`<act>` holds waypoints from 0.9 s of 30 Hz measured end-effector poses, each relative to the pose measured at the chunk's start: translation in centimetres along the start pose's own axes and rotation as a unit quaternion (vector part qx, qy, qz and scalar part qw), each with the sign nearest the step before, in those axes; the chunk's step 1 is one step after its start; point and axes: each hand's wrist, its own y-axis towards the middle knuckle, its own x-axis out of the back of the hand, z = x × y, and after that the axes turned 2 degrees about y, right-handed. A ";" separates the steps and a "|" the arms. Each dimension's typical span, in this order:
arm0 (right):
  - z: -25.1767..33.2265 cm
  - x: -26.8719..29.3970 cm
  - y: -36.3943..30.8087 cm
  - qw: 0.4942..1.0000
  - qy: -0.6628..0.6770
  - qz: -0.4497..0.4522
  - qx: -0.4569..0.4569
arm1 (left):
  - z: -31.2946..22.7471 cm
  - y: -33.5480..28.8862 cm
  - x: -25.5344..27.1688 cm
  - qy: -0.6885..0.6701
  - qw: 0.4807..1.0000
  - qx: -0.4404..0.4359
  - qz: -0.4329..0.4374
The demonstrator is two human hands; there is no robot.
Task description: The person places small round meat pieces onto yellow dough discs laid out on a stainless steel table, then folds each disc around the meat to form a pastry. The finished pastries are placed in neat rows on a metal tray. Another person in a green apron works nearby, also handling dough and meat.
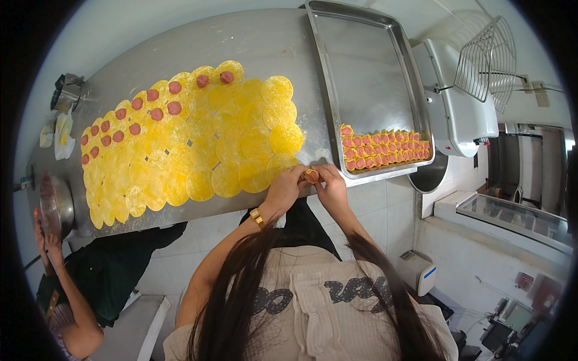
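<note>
Between my two hands, at the table's near edge, is a small open-topped dumpling [311, 175] with a yellow wrapper and pink filling. My left hand [288, 186] closes on it from the left, and my right hand [332, 188] pinches it from the right. Overlapping rounds of yellow dough wrapper [227, 178] cover the table to the left, dusted with flour. Balls of pink filling [174, 108] sit on the far and left-hand rounds. To the right, a metal tray [328, 78] holds rows of finished-looking dumplings [385, 150] along its near end.
At far left, another person's hands [53, 248] are beside a metal bowl [63, 207]. A white machine [454, 102] with a wire guard [490, 63] stands right of the tray. The steel table's [259, 36] near edge runs before me. A white bin [415, 271] stands lower right.
</note>
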 end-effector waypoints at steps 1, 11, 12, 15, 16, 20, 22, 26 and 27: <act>0.0 -0.1 0.1 0.999 -0.012 -0.007 0.030 | 0.1 0.0 0.0 0.001 1.000 -0.004 0.000; 0.8 0.3 0.7 0.999 -0.027 0.025 0.019 | 0.6 -0.2 0.9 0.013 1.000 0.012 0.006; 0.8 0.2 0.7 0.999 -0.002 0.038 0.036 | 0.7 -0.2 1.0 0.012 1.000 0.009 0.008; 0.6 0.2 1.4 0.995 -0.040 0.090 0.032 | 1.0 -0.4 1.3 0.010 0.999 0.037 -0.016; 0.7 0.5 1.7 0.995 0.013 0.089 0.035 | 0.9 -0.3 1.4 -0.044 0.997 0.057 -0.016; 1.8 3.2 3.4 0.975 0.181 0.130 -0.018 | -1.2 0.5 1.1 -0.377 0.905 0.198 0.012; 2.4 4.9 4.3 0.966 0.212 0.151 -0.004 | -2.8 1.4 0.5 -0.489 0.842 0.227 0.019; 2.6 8.6 5.6 0.981 0.117 0.149 0.053 | -5.8 2.9 -1.5 -0.499 0.843 0.197 -0.036; 2.4 9.3 5.8 0.983 0.100 0.149 0.046 | -6.5 3.2 -2.1 -0.497 0.845 0.190 -0.055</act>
